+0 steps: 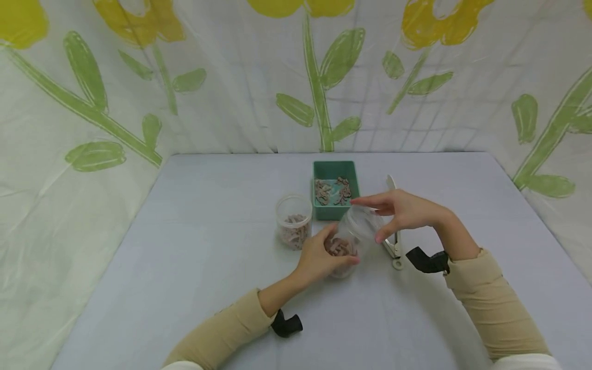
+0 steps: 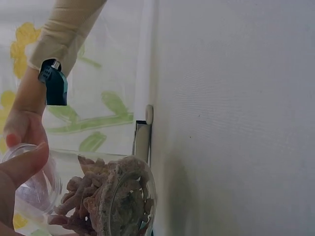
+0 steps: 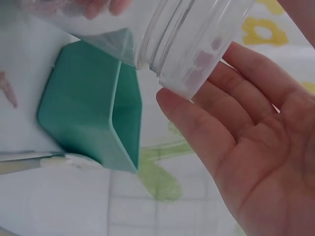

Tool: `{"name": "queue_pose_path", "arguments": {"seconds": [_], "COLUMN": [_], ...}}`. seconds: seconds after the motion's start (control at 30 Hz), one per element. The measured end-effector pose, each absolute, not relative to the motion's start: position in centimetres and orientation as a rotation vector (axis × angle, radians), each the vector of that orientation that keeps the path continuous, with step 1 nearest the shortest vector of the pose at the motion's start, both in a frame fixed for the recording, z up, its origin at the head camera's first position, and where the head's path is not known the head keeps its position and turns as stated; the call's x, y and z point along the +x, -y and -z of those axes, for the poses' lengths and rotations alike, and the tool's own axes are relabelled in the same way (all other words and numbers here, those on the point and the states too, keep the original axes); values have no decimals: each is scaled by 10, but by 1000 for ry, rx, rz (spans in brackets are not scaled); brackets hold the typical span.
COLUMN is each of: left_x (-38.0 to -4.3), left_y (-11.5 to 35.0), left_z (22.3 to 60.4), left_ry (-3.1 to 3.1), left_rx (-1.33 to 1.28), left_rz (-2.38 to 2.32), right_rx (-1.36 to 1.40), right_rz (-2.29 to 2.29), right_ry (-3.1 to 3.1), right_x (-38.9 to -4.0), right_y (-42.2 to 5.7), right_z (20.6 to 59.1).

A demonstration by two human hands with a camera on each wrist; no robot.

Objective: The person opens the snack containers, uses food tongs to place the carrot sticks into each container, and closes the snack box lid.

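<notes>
My left hand [image 1: 319,259] grips a clear plastic jar [image 1: 342,246] round its side, with the thumb across the front. The jar tilts, mouth up and to the right, and brownish strip-like pieces [image 2: 86,194] lie toward its base. At the mouth, my right hand [image 1: 407,210] holds the clear lid [image 3: 202,44] between thumb and fingers. The lid sits over the threaded neck in the right wrist view. Directly left of the held jar stands another clear jar [image 1: 293,208] with similar pieces in its lower part.
Behind the jars is a green rectangular box [image 1: 335,213] with brownish pieces in two clusters. White-handled metal tongs [image 1: 395,250] lie on the white table [image 1: 208,246], partly behind my right hand. A flower-printed curtain [image 1: 231,77] hangs beyond the table's far edge.
</notes>
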State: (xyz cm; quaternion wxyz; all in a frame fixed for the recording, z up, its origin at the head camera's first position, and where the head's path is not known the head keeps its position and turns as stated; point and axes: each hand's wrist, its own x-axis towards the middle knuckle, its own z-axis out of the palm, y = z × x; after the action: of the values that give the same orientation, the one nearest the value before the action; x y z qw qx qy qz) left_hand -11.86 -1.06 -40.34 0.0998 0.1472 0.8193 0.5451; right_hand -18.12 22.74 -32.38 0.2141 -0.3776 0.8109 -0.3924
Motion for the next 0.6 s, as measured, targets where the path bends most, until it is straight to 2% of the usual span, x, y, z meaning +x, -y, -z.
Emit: {"name": "queue_pose_path", "arguments": {"seconds": [0.6], "left_x": [-117], "left_y": [15], "left_z": [389], "left_ry": [-2437], "left_rx": [477], "left_rz": [-1509], "right_rx": [-1087], "right_rz": [1022], "right_ry": [-2274], "right_x": [-176], "right_y": [-223], "right_z": [317]}}
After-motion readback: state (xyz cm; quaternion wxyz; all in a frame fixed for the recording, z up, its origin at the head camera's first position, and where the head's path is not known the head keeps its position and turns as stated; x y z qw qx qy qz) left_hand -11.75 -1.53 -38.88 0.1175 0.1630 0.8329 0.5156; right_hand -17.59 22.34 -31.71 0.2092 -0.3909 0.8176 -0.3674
